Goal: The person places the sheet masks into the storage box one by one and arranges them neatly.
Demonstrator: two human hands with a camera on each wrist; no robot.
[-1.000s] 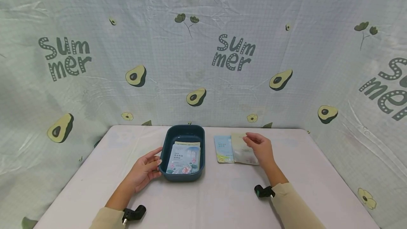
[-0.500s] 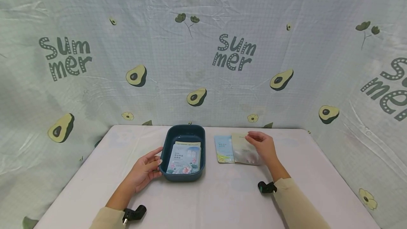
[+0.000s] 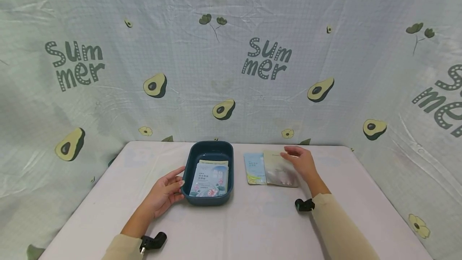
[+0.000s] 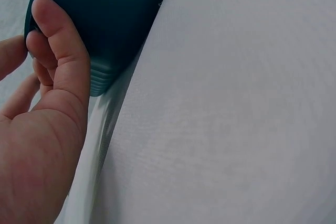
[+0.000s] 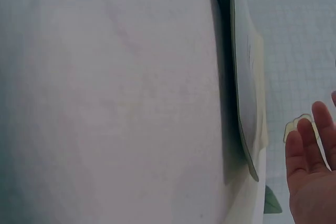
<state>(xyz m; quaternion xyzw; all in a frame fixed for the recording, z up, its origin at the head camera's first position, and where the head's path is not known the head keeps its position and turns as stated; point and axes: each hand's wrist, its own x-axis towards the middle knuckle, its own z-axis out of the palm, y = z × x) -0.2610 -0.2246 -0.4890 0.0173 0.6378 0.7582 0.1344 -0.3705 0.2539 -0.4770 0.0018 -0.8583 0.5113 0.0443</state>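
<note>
A dark teal bin [image 3: 208, 201] stands on the table left of centre in the head view, holding a small stack of flat sheet-mask packets. On top lies a pale blue one [image 3: 209, 179] with pink flowers. My left hand [image 3: 167, 191] grips the bin's left side, thumb at the rim; the left wrist view shows fingers against the outer wall [image 4: 115, 19]. To the right, a silvery-beige packet [image 3: 280, 173] overlaps the edge of a light blue packet [image 3: 254, 168]. My right hand [image 3: 301, 163] is at the beige packet's upper right corner, fingers extended and apart, holding nothing.
A white cloth covers the table [image 3: 249, 228]. Behind it and at both sides hangs a curtain [image 3: 180, 111] printed with avocados and lettering. Small black cameras [image 3: 153, 241] are strapped to both wrists.
My right hand has drawn slightly right and back from the beige packet, and its thumb and fingers have parted. My left hand and the bin stay in place.
</note>
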